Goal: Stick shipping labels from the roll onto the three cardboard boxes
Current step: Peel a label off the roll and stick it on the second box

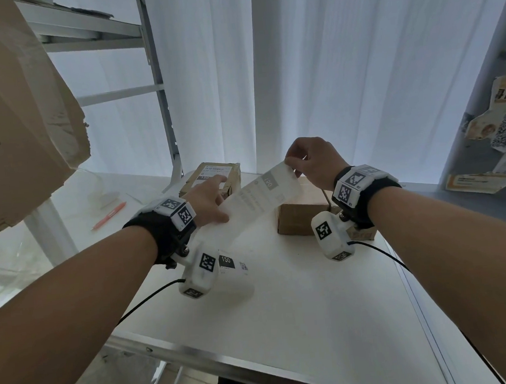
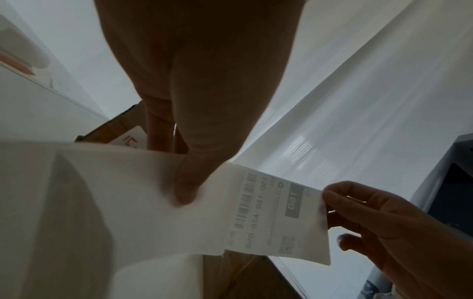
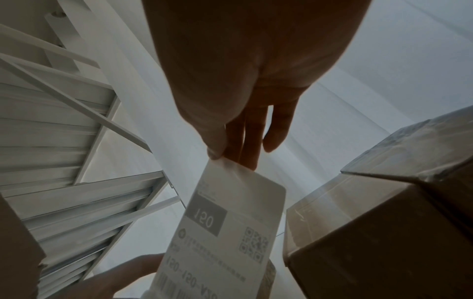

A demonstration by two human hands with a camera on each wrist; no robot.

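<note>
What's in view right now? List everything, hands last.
label: 1, white, held in the air between both hands
label strip: 1, white, on the table under the left wrist
boxes: 2 plain brown at table right; 1 labelled box at the back
pen: 1, orange, table left
table: 1, white
big carton: 1, brown, upper left
shelf frame: 1, grey, behind
left hand: pinches the label's near end
right hand: pinches its far end
</note>
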